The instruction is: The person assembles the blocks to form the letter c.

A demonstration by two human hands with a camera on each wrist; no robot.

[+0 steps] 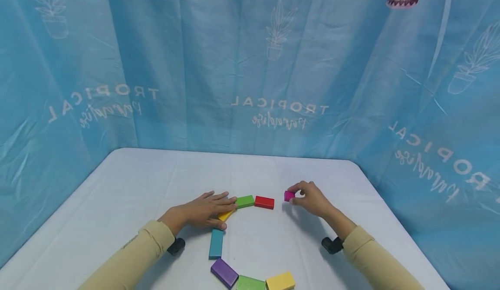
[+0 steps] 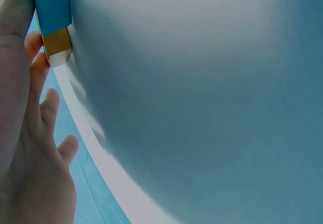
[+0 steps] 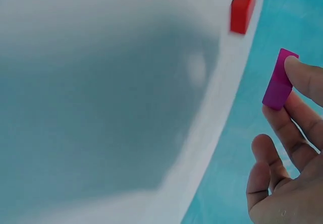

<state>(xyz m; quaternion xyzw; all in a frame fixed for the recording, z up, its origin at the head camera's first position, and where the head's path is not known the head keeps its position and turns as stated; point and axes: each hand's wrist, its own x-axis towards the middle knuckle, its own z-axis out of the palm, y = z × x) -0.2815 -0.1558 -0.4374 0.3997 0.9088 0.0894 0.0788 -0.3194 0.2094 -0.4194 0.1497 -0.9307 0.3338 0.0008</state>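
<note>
Between thumb and fingers my right hand (image 1: 314,199) pinches a magenta block (image 1: 289,196), held just above the table to the right of a red block (image 1: 264,202). In the right wrist view the magenta block (image 3: 280,80) is gripped at its edges. My left hand (image 1: 205,210) lies with spread, straight fingers over a yellow-orange block (image 1: 225,215), partly covering it. Its fingertips reach the green block (image 1: 245,201), and its thumb is near the teal block (image 1: 216,244). The left wrist view shows the fingers beside the teal (image 2: 53,4) and yellow-orange (image 2: 58,41) blocks.
The blocks form a curved row on the white table (image 1: 156,177). Nearer me it continues with a purple block (image 1: 224,273), a light green block (image 1: 250,283) and a yellow block (image 1: 280,281). A blue printed curtain (image 1: 211,73) surrounds the table's back and sides.
</note>
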